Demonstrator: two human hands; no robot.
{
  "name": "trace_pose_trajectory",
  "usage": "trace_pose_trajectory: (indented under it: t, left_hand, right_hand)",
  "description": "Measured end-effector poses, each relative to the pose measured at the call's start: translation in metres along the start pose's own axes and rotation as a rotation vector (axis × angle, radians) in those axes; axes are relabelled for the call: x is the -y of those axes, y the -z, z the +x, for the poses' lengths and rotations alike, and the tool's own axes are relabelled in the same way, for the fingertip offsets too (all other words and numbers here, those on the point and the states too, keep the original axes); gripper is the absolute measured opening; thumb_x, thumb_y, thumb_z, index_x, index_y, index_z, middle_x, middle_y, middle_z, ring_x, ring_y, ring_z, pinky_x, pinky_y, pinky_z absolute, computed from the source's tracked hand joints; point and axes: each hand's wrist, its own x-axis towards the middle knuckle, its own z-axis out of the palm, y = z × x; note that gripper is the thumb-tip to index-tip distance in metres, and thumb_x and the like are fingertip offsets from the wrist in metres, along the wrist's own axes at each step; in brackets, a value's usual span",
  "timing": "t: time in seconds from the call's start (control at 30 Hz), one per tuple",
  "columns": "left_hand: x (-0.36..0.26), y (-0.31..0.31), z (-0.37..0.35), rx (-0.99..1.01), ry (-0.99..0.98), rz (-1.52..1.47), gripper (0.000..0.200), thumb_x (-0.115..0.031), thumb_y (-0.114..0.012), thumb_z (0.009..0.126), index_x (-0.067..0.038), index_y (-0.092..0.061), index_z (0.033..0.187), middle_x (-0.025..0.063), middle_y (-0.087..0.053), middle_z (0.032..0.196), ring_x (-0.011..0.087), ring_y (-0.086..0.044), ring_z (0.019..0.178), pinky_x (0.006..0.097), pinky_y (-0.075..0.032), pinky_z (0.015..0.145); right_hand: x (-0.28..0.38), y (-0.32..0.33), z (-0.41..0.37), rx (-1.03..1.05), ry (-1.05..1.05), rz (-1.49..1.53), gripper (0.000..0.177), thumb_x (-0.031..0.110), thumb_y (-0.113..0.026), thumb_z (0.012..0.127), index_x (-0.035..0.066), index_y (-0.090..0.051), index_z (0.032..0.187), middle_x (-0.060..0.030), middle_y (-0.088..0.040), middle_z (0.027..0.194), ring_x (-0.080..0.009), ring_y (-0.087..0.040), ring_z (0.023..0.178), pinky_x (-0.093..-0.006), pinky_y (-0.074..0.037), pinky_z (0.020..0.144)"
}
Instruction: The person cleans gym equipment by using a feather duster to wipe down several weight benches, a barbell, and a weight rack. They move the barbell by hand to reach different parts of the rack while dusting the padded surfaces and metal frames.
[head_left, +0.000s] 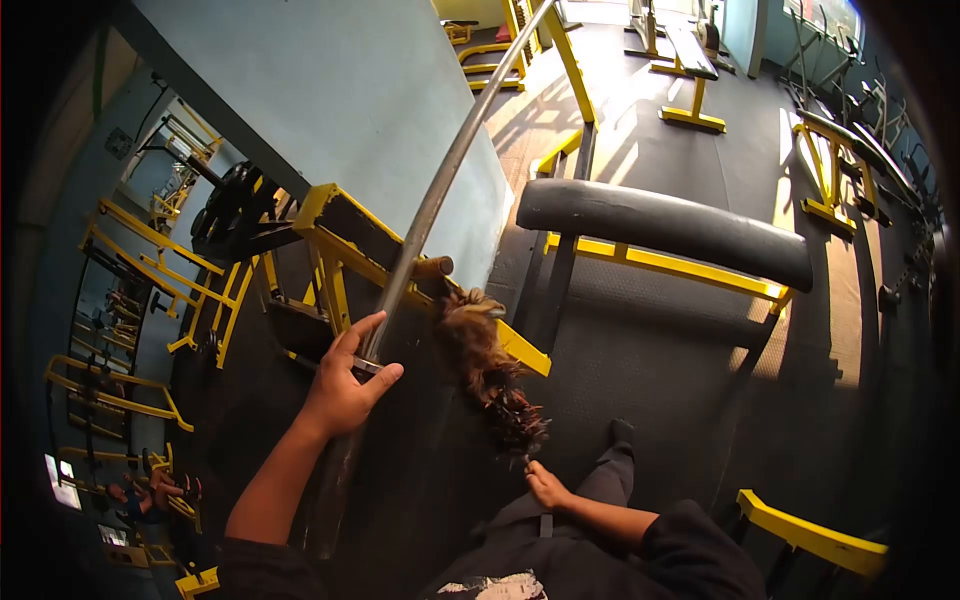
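My left hand is around the end of a long metal barbell near its collar, thumb on one side and fingers on the other. The bar slopes up and away, passing the yellow upright of a bench rack beside a short peg. Closed low in front of my body, my right hand grips the thin end of a feather duster. The duster's brown feathers reach up to the rack's yellow frame, just right of the bar.
A black padded bench on a yellow frame stands ahead to the right. A large mirror fills the left side, beside a plate-loaded machine. Another yellow frame sits at lower right. Black rubber flooring lies between.
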Motion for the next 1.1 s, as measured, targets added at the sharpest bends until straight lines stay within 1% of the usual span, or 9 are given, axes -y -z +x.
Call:
trace_pose_trajectory:
  t: [0.17,0.37,0.57,0.7,0.8,0.87,0.9,0.97,1.1]
  left_hand:
    - [-0.004,0.001,0.000,0.021,-0.033,0.016,0.049,-0.012,-0.073,0.086,-0.008,-0.057,0.132,0.0068,-0.057,0.118,0.0157,-0.054,0.105,0.0294,-0.043,0.095]
    - [0.000,0.000,-0.002,0.023,-0.009,-0.036,0.038,-0.013,-0.072,0.086,-0.005,-0.063,0.122,0.0020,-0.055,0.108,0.0090,-0.051,0.090,0.0247,-0.042,0.083]
    - [0.002,0.001,0.000,0.032,-0.002,0.020,0.037,-0.012,-0.072,0.087,-0.005,-0.062,0.121,0.0008,-0.055,0.105,0.0079,-0.051,0.087,0.0241,-0.043,0.081]
    - [0.003,-0.001,0.001,0.014,-0.011,0.038,0.035,-0.014,-0.073,0.085,-0.005,-0.063,0.117,0.0046,-0.055,0.103,0.0114,-0.053,0.086,0.0258,-0.044,0.078]
    - [-0.004,-0.003,-0.001,0.019,0.039,0.016,0.032,-0.010,-0.071,0.085,-0.005,-0.062,0.115,0.0050,-0.054,0.107,0.0119,-0.054,0.089,0.0264,-0.045,0.081]
    - [-0.002,-0.004,0.001,-0.005,0.068,0.013,0.028,-0.008,-0.068,0.085,-0.005,-0.062,0.112,0.0052,-0.054,0.107,0.0130,-0.055,0.091,0.0267,-0.045,0.083]
    - [0.005,-0.003,0.000,-0.002,0.105,0.026,0.027,-0.008,-0.068,0.085,-0.005,-0.061,0.111,0.0053,-0.055,0.107,0.0138,-0.055,0.092,0.0276,-0.045,0.085]
    - [0.001,-0.004,0.000,-0.002,0.125,0.026,0.026,-0.008,-0.067,0.085,-0.005,-0.060,0.110,0.0052,-0.055,0.107,0.0142,-0.055,0.094,0.0280,-0.044,0.087]
    - [0.000,-0.008,0.000,-0.019,0.126,-0.015,0.025,-0.008,-0.067,0.085,-0.005,-0.060,0.109,0.0053,-0.055,0.106,0.0140,-0.055,0.094,0.0278,-0.044,0.087]
  right_hand:
    - [-0.037,0.044,-0.057,-0.289,-0.410,-0.267,0.037,0.033,-0.035,0.097,0.004,-0.057,0.092,-0.0257,-0.063,0.089,-0.0464,-0.061,0.090,-0.0537,-0.045,0.076]
    - [0.002,-0.001,-0.069,-0.398,-0.322,-0.046,0.041,0.034,-0.036,0.098,0.001,-0.057,0.083,-0.0177,-0.060,0.078,-0.0327,-0.060,0.077,-0.0432,-0.045,0.072]
    - [0.002,0.071,-0.098,-0.508,-0.513,-0.129,0.051,0.044,-0.036,0.098,0.002,-0.059,0.080,-0.0221,-0.062,0.076,-0.0409,-0.063,0.078,-0.0491,-0.044,0.068]
    - [-0.037,0.099,-0.091,-0.767,-0.321,-0.198,0.053,0.039,-0.033,0.102,0.000,-0.059,0.075,-0.0150,-0.057,0.064,-0.0280,-0.058,0.063,-0.0440,-0.043,0.062]
    - [-0.009,0.024,-0.015,-0.692,0.088,0.180,0.044,0.040,-0.034,0.105,0.007,-0.052,0.082,-0.0064,-0.046,0.062,-0.0198,-0.047,0.055,-0.0371,-0.037,0.052]
    - [0.080,-0.014,0.020,-0.317,-0.046,0.481,0.042,0.041,-0.028,0.108,0.014,-0.044,0.079,0.0043,-0.040,0.065,-0.0089,-0.038,0.057,-0.0265,-0.032,0.049]
    - [0.082,-0.075,0.066,-0.325,0.096,0.500,0.043,0.038,-0.026,0.108,0.012,-0.043,0.078,0.0020,-0.039,0.065,-0.0111,-0.037,0.057,-0.0279,-0.034,0.052]
    - [0.078,-0.101,0.086,-0.320,-0.111,0.437,0.048,0.038,-0.027,0.107,0.001,-0.054,0.092,-0.0155,-0.059,0.078,-0.0319,-0.059,0.074,-0.0439,-0.047,0.071]
    - [-0.018,-0.099,0.110,-0.580,-0.577,0.143,0.058,0.040,-0.027,0.104,-0.006,-0.062,0.104,-0.0272,-0.067,0.094,-0.0458,-0.063,0.096,-0.0501,-0.049,0.083]
